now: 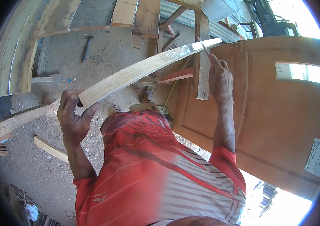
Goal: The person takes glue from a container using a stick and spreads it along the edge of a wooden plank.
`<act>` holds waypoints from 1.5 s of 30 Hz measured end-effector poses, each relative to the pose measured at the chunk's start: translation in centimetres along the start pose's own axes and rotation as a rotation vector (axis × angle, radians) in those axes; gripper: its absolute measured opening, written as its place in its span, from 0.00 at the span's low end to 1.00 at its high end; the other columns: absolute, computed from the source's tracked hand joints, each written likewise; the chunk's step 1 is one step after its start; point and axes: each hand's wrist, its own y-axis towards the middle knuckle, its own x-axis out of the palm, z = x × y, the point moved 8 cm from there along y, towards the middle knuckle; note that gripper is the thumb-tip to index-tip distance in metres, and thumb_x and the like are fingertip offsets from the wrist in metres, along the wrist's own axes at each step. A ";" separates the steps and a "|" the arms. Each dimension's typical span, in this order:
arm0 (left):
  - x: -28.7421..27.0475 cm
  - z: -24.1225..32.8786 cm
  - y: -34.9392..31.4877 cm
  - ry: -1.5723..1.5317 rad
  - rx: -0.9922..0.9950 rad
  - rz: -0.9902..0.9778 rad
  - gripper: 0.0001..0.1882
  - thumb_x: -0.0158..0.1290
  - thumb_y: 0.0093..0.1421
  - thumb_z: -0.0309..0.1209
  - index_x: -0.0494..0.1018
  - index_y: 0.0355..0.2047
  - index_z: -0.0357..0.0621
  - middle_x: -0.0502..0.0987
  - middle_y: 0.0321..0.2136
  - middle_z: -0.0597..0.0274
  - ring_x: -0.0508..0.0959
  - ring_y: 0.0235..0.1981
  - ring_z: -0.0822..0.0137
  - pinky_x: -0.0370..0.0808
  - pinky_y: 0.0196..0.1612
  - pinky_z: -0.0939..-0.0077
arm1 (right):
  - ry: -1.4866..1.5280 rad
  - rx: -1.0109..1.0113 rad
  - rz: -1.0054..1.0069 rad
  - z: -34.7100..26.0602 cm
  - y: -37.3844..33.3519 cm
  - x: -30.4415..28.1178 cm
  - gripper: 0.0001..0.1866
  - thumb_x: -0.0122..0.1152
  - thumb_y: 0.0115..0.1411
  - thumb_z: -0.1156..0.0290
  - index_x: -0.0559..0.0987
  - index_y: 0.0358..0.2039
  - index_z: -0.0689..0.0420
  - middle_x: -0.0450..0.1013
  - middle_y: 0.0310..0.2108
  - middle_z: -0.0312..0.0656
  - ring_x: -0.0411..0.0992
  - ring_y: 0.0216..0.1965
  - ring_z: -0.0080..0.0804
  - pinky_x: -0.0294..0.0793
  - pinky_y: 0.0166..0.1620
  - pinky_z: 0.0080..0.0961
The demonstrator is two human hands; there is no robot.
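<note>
My left hand (73,116) is closed around the near end of a long pale wooden board (137,71), thumb on one side and fingers on the other. The board slants up to the right and looks bowed; its far tip is lighter. Close by that tip, my right hand (221,77) grips a thin, dark, stick-like tool (204,47), whose exact kind I cannot make out. The tool crosses the board near its end. Another pale strip of wood (20,118) runs left from behind my left hand; whether it joins the board I cannot tell.
A brown panelled door (273,113) stands at right with a paper note (318,157). A wooden frame (202,64) is beyond the board. A hammer (87,49) and a short wood offcut (50,148) lie on the dusty floor. Planks (20,49) line the far left; a white bucket (219,8) is at the back.
</note>
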 end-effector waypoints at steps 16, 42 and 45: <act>0.3 -0.3 1.5 0.031 0.036 -0.015 0.17 0.71 0.56 0.28 0.77 0.43 0.37 0.78 0.37 0.57 0.77 0.37 0.58 0.75 0.41 0.64 | 0.319 -0.119 -0.066 -1.3 -1.2 0.1 0.21 0.57 0.64 0.81 0.78 0.57 0.56 0.77 0.39 0.54 0.79 0.40 0.56 0.77 0.41 0.49; -1.7 4.3 -0.9 0.015 -0.782 0.100 0.21 0.68 0.56 0.19 0.81 0.51 0.36 0.80 0.51 0.58 0.78 0.51 0.67 0.76 0.54 0.71 | -0.503 -0.257 -0.287 35.7 49.2 12.4 0.07 0.57 0.66 0.72 0.81 0.40 0.58 0.81 0.46 0.55 0.80 0.48 0.56 0.79 0.52 0.52; -1.7 4.9 -1.6 -0.041 -0.803 0.151 0.21 0.67 0.57 0.18 0.81 0.51 0.36 0.80 0.52 0.58 0.78 0.52 0.66 0.77 0.55 0.70 | -0.331 -0.135 -0.255 37.6 50.8 15.6 0.05 0.59 0.65 0.76 0.81 0.39 0.57 0.81 0.44 0.55 0.80 0.48 0.56 0.81 0.51 0.48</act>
